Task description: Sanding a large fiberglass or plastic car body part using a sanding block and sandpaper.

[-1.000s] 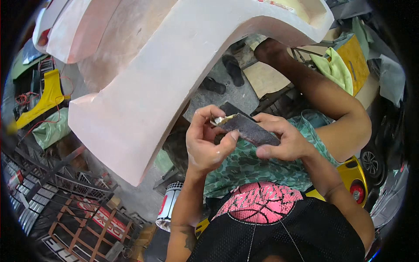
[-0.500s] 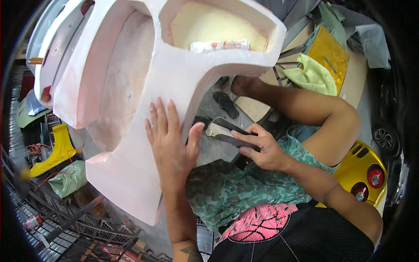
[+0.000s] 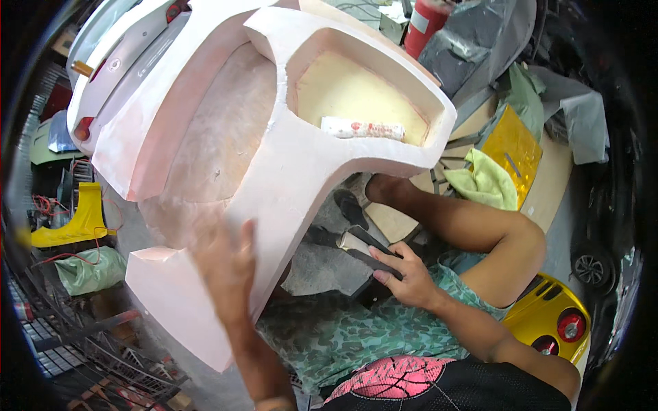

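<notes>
A large pale pink and white moulded vehicle body part (image 3: 295, 171) with deep recesses fills the upper left and middle. My left hand (image 3: 223, 270) is over its lower arm, open, thumb apart and fingers smeared by motion; whether it touches the surface I cannot tell. My right hand (image 3: 406, 276) is closed round a sanding block (image 3: 355, 244), a pale block with dark sheet folded along its sides. It is held over my lap, apart from the body part. A white printed tube (image 3: 363, 129) lies in the yellowish recess.
At right are a light green cloth (image 3: 483, 181), an amber panel (image 3: 514, 154) and a yellow car rear section (image 3: 548, 315) with round red lights. Left are a yellow part (image 3: 75, 219), a green bag (image 3: 92, 269) and wire racks. A red container (image 3: 426, 27) stands at the back.
My left hand has moved left and toward the near end of the body part's arm. My right hand still holds the sanding block. The view has shifted, so the body part sits lower.
</notes>
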A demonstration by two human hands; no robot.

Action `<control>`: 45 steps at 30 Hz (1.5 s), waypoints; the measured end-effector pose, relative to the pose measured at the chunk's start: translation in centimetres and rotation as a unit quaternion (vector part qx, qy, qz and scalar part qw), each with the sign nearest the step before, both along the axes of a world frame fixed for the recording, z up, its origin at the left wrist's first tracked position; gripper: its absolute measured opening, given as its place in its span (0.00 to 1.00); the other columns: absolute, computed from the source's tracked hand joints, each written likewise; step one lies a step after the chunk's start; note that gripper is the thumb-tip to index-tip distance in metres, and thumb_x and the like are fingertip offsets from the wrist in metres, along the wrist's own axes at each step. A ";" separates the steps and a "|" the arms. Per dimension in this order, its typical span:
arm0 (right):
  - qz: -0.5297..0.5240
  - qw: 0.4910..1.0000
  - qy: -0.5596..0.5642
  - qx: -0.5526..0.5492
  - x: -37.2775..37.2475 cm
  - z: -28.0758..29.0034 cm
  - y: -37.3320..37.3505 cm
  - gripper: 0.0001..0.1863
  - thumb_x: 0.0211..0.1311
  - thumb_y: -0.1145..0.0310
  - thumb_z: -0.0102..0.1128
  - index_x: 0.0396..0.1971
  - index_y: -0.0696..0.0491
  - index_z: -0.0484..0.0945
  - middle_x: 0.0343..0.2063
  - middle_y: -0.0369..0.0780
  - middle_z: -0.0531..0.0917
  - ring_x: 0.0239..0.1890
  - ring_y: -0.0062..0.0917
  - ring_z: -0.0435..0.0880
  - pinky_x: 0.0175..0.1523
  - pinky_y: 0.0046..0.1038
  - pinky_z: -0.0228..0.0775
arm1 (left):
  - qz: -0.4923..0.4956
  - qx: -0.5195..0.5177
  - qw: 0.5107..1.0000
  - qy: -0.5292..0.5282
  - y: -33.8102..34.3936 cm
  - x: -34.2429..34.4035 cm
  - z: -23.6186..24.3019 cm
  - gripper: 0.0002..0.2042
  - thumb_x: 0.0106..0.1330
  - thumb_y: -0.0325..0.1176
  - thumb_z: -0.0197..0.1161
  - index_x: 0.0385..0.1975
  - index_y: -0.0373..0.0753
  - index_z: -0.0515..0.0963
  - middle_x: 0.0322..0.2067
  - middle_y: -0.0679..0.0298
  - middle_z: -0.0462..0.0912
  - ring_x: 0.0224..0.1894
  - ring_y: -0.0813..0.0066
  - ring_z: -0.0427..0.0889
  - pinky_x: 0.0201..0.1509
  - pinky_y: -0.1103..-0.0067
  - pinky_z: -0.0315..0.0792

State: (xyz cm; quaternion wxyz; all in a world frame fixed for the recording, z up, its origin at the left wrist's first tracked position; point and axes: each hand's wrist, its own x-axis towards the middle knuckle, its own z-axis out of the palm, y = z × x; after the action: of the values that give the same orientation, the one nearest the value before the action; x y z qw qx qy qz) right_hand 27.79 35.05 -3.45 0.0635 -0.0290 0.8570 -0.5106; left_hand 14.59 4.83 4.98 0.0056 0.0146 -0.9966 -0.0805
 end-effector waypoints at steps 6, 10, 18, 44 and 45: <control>0.046 0.991 0.109 0.062 -3.4 5.0 -1.3 0.30 0.55 0.71 0.72 0.61 0.49 0.79 0.39 0.46 0.78 0.39 0.38 0.79 0.47 0.36 0.74 | 0.156 0.007 0.988 0.015 -8.6 11.3 -0.9 0.41 0.69 0.58 0.58 0.73 0.36 0.59 0.74 0.39 0.53 0.77 0.40 0.49 0.77 0.48 0.41; 0.044 0.966 0.220 0.130 -9.9 7.9 -3.1 0.29 0.55 0.72 0.71 0.59 0.50 0.80 0.39 0.48 0.78 0.38 0.42 0.79 0.45 0.38 0.74 | 0.135 -0.047 0.990 0.006 -8.1 13.0 -2.6 0.46 0.67 0.66 0.55 0.75 0.36 0.56 0.75 0.40 0.48 0.78 0.41 0.46 0.77 0.48 0.38; 0.077 0.904 0.251 0.338 -18.7 7.7 -7.6 0.22 0.61 0.63 0.68 0.56 0.45 0.82 0.37 0.52 0.76 0.36 0.46 0.79 0.42 0.42 0.73 | 0.161 -0.062 0.985 -0.017 -7.4 12.5 -2.6 0.46 0.67 0.66 0.53 0.76 0.37 0.54 0.76 0.41 0.48 0.78 0.43 0.45 0.77 0.48 0.38; -0.024 0.872 0.255 0.417 -24.8 7.8 -9.6 0.19 0.63 0.61 0.61 0.53 0.48 0.81 0.34 0.50 0.77 0.41 0.48 0.81 0.42 0.46 0.78 | 0.147 -0.043 0.988 -0.010 -6.7 12.3 -2.0 0.46 0.66 0.62 0.57 0.75 0.36 0.54 0.75 0.38 0.48 0.78 0.40 0.44 0.77 0.45 0.36; -0.033 0.865 0.267 0.424 -26.0 7.6 -9.8 0.20 0.63 0.61 0.61 0.54 0.48 0.81 0.34 0.51 0.77 0.40 0.48 0.81 0.41 0.46 0.78 | 0.146 -0.046 0.988 -0.008 -6.8 12.4 -2.2 0.46 0.66 0.62 0.57 0.75 0.36 0.54 0.75 0.38 0.48 0.78 0.40 0.44 0.77 0.45 0.36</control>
State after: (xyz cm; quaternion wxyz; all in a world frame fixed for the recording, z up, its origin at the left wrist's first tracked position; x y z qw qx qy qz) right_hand 1.75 25.25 4.15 -0.1786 -0.1062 0.9755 -0.0729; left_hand 27.01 -1.95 2.78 0.0100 0.1603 -0.9865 -0.0330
